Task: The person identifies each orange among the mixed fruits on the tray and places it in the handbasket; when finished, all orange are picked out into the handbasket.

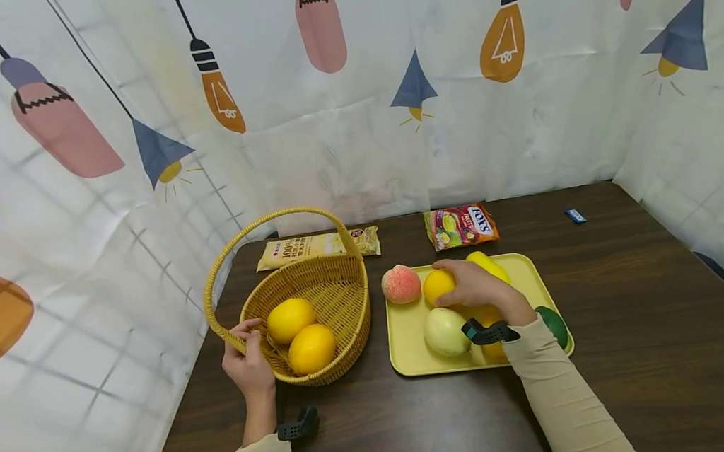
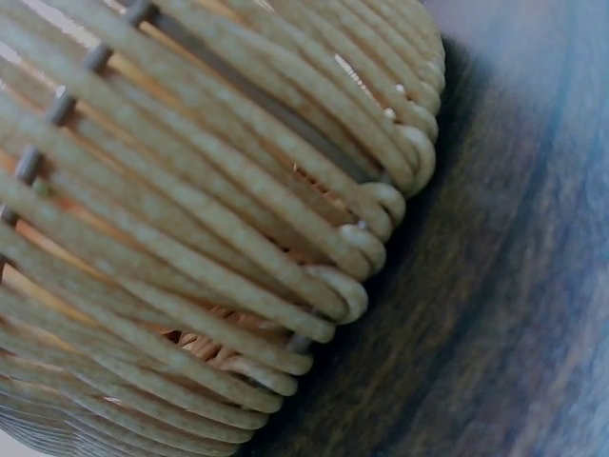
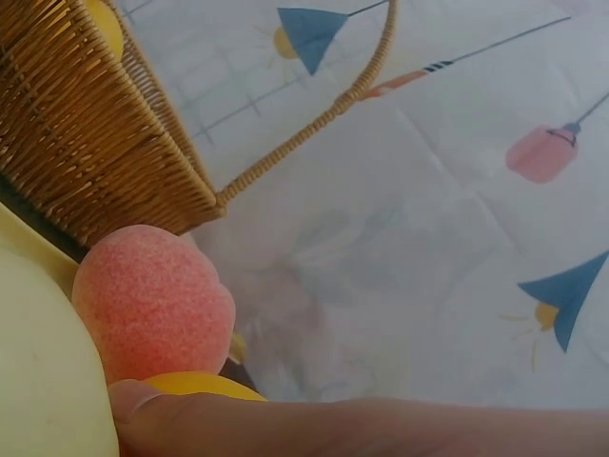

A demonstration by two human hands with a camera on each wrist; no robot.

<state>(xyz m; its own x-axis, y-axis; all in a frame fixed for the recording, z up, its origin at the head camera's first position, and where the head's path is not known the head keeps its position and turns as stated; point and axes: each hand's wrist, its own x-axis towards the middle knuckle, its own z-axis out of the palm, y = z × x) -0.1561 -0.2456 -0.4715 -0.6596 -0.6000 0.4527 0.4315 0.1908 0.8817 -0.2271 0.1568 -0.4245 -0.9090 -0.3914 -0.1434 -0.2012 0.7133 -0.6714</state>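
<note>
My left hand (image 1: 248,359) grips the yellow wicker basket (image 1: 355,340) where its arched handle (image 1: 211,295) meets the rim on the left. Two oval yellow fruits (image 1: 312,349) lie inside. The left wrist view shows only the basket's woven side (image 2: 190,209), close up. Over the yellow tray (image 1: 405,364), my right hand (image 1: 475,289) holds a round yellow fruit (image 1: 439,287) between thumb and fingers. Beside it are a pink peach (image 1: 401,284) and a pale green round fruit (image 1: 446,332). In the right wrist view my thumb (image 3: 143,405) partly covers the held fruit (image 3: 205,385).
Also on the tray are a long yellow fruit (image 1: 489,267), a dark green one (image 1: 553,326) and an orange one (image 1: 495,352) partly behind my wrist. Behind stand a cream packet (image 1: 306,248), a red candy bag (image 1: 461,227) and a small blue packet (image 1: 575,216).
</note>
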